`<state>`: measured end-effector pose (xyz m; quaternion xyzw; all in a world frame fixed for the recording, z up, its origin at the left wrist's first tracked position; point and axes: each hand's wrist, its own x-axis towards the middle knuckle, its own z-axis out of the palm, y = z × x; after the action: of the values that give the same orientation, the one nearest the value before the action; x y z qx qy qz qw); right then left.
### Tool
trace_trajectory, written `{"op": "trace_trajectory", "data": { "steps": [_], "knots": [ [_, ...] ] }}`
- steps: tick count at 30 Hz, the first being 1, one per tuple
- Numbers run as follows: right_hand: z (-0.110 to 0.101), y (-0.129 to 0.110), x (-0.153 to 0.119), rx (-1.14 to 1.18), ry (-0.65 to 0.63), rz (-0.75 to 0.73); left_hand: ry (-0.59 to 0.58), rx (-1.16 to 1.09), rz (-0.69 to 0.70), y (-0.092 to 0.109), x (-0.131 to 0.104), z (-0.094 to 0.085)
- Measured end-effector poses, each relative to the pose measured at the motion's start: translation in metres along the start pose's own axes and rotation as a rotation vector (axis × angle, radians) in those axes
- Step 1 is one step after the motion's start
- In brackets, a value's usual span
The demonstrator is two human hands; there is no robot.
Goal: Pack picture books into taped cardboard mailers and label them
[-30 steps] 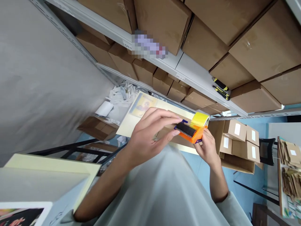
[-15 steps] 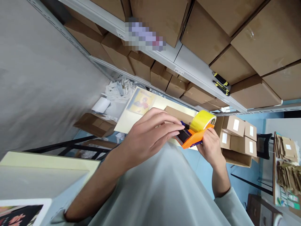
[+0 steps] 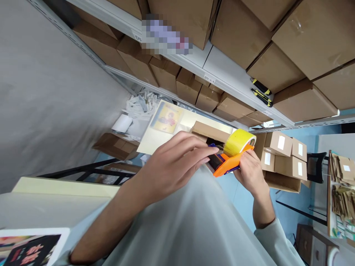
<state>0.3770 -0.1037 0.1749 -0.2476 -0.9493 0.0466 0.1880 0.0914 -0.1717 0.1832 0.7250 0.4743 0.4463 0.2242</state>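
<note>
My right hand [image 3: 251,171] is wrapped round the handle of an orange and blue tape dispenser [image 3: 229,164]. A thick roll of yellow tape [image 3: 238,142] sits on it. My left hand [image 3: 177,162] reaches over from the left, its fingers bent together at the dispenser's dark front end. Its thumb is hidden, and I cannot make out a loose tape end. Just behind the dispenser is a cardboard box [image 3: 209,130], partly covered by my hands, on a pale yellow table [image 3: 148,138]. A printed picture sheet [image 3: 168,117] lies on that table.
Shelves with several cardboard boxes [image 3: 240,40] run across the top. Two yellow-black utility knives [image 3: 261,92] lie on a shelf. Labelled boxes [image 3: 288,166] are stacked at right near a black chair [image 3: 317,167]. An open carton [image 3: 116,146] stands at left below crumpled white material [image 3: 142,105].
The view has shifted slightly, and more of the cardboard box's dark opening shows behind the dispenser. Both hands stay at the tape dispenser with almost the same hold.
</note>
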Motion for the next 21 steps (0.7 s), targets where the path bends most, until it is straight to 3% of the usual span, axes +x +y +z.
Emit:
{"op": "trace_trajectory", "data": {
  "steps": [21],
  "knots": [
    [0.0039, -0.0037, 0.0011, 0.041, -0.046, -0.029, -0.032, 0.064, -0.085, 0.0039, -0.0062, 0.0004]
  ]
}}
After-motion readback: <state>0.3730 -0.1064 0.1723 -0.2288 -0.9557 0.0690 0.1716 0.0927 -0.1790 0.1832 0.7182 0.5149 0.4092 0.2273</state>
